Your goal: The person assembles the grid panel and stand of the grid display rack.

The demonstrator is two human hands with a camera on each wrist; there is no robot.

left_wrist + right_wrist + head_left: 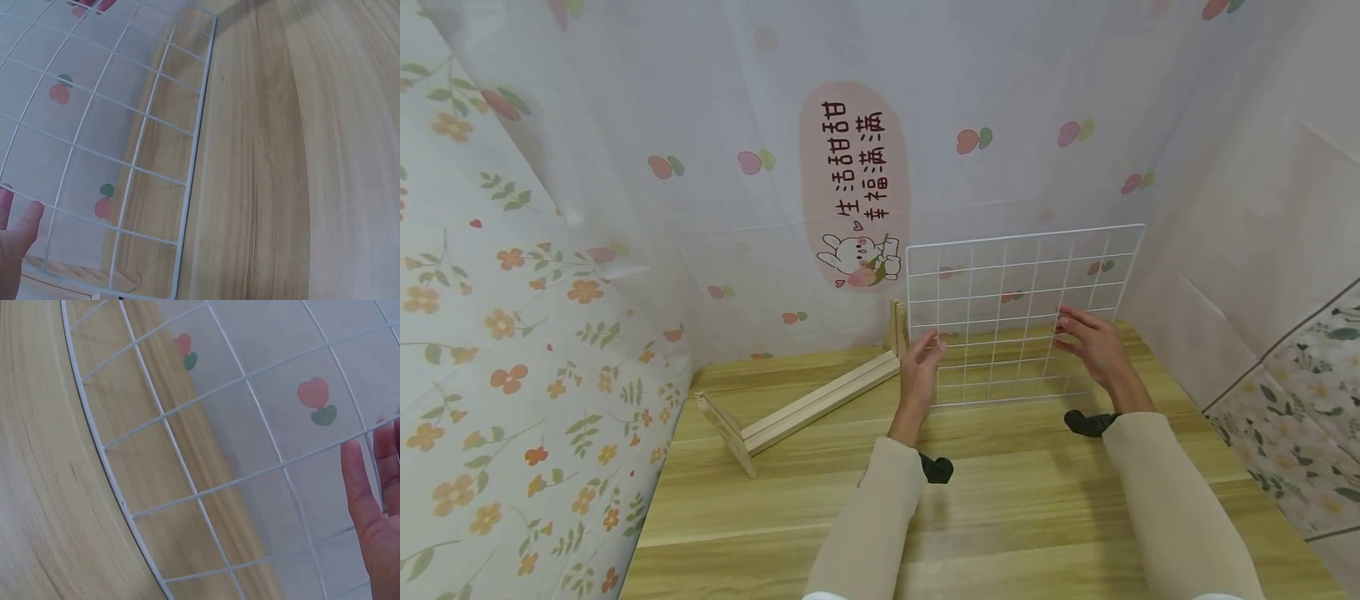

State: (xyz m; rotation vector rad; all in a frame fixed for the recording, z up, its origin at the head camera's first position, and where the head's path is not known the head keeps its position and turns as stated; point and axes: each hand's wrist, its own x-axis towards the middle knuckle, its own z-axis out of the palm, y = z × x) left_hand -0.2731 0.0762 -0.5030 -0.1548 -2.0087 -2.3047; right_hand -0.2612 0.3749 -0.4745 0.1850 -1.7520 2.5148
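A white wire grid panel (998,320) stands upright on the wooden table, tilted slightly, its lower edge close along the tabletop. My left hand (919,375) grips it near the left edge, thumb on the near side and fingers at the wires. On the right side, my right hand (1093,346) pinches the wires, fingertips partly through the mesh. In the right wrist view the thumb (355,478) lies against a wire. Just left of the panel is a wooden rack (823,404), two upright end pieces joined by a long bar.
The wooden table (1000,517) runs up to a pale printed cloth (730,208) at the back. A floral cloth (512,333) hangs along the left side, and another cloth (1277,333) borders the right. Black straps with dark pieces (936,468) show at both wrists.
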